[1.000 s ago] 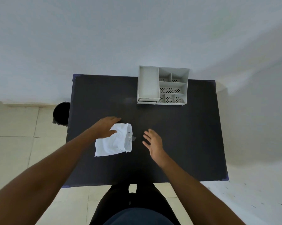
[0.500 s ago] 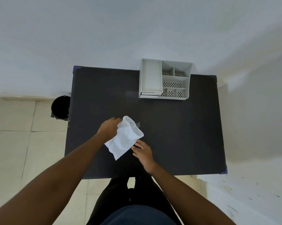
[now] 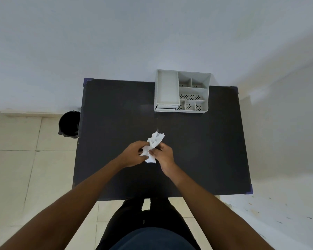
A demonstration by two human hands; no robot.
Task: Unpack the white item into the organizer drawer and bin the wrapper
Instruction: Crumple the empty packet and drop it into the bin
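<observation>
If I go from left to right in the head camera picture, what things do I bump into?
Black bin on the floor → left hand → crumpled white packet → right hand → white organizer at the table's far edge.

Both hands (image 3: 134, 154) have lifted and crumpled the white packet (image 3: 153, 146)

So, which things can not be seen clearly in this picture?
All in the head view:
- Contents of the white package: crumpled wrapper and both hands, left hand and right hand, hide it.
- Inside of the bin: too dark, and the table edge cuts its right side.
- Drawer of the organizer: only the front shows, too small to tell whether it is open.
</observation>
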